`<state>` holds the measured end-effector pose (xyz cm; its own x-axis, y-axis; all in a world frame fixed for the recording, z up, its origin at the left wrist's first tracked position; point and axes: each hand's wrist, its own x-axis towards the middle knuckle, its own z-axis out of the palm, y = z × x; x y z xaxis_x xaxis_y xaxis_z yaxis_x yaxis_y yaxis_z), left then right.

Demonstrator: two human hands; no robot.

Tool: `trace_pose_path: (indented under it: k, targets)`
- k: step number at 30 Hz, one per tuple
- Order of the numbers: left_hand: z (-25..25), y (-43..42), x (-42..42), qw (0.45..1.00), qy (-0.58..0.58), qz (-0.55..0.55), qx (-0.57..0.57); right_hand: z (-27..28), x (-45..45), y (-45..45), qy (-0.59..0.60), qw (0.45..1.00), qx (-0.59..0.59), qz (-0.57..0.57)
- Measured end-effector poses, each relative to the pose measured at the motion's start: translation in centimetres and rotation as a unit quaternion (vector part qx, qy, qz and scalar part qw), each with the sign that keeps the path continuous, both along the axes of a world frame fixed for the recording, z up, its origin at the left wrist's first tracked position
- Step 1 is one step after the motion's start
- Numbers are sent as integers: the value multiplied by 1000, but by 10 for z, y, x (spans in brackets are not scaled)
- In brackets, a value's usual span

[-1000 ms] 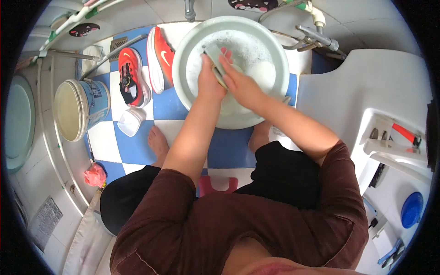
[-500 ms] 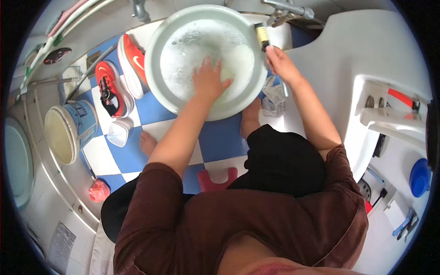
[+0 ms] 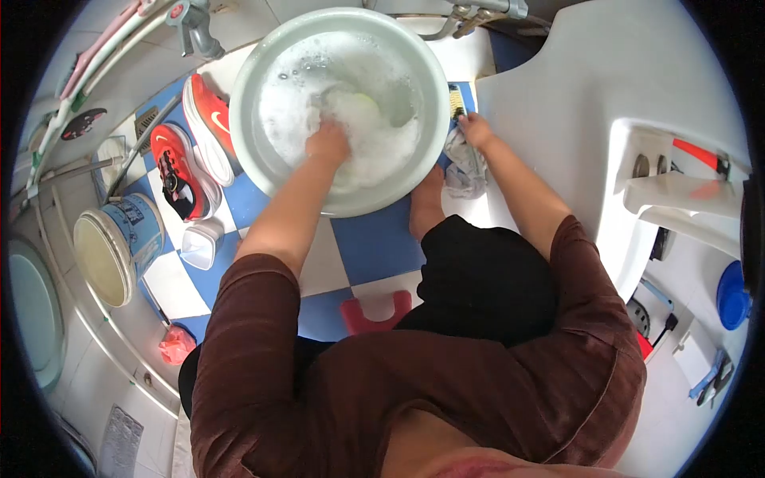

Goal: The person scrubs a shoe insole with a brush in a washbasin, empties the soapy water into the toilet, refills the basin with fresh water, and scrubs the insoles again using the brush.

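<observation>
A large pale green basin [image 3: 243,147] holds sudsy water with thick white foam. My left hand [image 3: 328,143] reaches into it, its fingers hidden under the foam. Beside that hand a pale, yellowish shape [image 3: 365,103] shows through the suds; I cannot make out what it is. On the basin's right, outside the rim, my right hand [image 3: 476,130] is closed around a scrub brush [image 3: 456,102] with yellowish and black bristles. Just below this hand a crumpled greyish-white cloth [image 3: 466,171] lies near my foot.
Two red sneakers, one [image 3: 179,171] with black laces and another [image 3: 209,119] leaning on the basin, stand at left. Nearby are a small white container [image 3: 201,243] and a tipped bucket [image 3: 103,259]. A white washbasin fixture [image 3: 558,103] curves along the right; a tap [image 3: 195,32] sits at upper left.
My left hand has sunk deeper into the foam, and its fingers no longer show. My right hand has lowered the brush from the basin's rim to beside it. The view has shifted slightly.
</observation>
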<state>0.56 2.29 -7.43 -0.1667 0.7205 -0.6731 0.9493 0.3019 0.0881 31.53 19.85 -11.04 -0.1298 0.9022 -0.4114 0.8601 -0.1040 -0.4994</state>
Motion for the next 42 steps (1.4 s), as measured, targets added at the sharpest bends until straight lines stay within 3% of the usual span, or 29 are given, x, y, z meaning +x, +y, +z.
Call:
trace_pose_path:
  k: [1,2,4,6,7,8,10,13,15,20,23,26,28,30,32,35,36,38,39,42]
  targets:
    - [32,19,-7,976,-100,133,-138,-22,7,9,-78,980,173,64]
    - [25,17,-9,983,-81,136,-92,-35,10,15,-152,920,339,125]
    - [-7,2,-8,989,-40,140,-3,73,-53,13,38,964,258,56]
    - [-55,-18,8,962,-28,215,168,118,-102,4,197,967,141,82]
    - [-67,-23,13,934,-22,250,252,133,-123,-10,177,971,81,135]
    - [-47,-19,12,954,-44,234,183,140,-144,-22,158,969,22,189]
    - [12,-9,4,976,-86,196,42,90,-168,-45,62,930,112,344]
    - [4,-8,-30,979,-129,157,-33,43,-199,-63,1,937,-32,349]
    - [3,-8,-45,961,-75,263,43,28,-215,-58,-12,904,-156,398]
    - [8,-3,-82,898,-47,406,162,37,-208,-37,-172,894,7,413]
    - [0,1,-98,840,-55,482,241,46,-210,7,-145,945,-29,293]
    - [25,-1,-95,627,-268,636,362,88,-224,26,11,978,-91,186]
    - [66,-4,-90,576,-360,651,340,135,-225,15,144,970,-152,124]
    - [119,-2,-64,520,-401,671,345,156,-228,-5,197,958,-150,141]
    - [138,-2,-38,493,-455,651,355,171,-232,-26,229,940,-169,189]
    - [140,-10,-10,407,-555,635,351,188,-235,-72,285,910,-201,223]
    - [132,-15,-3,369,-590,629,345,187,-233,-76,254,919,-185,238]
    - [110,-30,0,370,-631,607,311,174,-228,-82,190,934,-150,264]
    - [105,-35,0,372,-625,625,285,156,-225,-76,189,933,-214,219]
    - [89,-37,5,414,-583,671,196,100,-214,-69,156,960,-214,85]
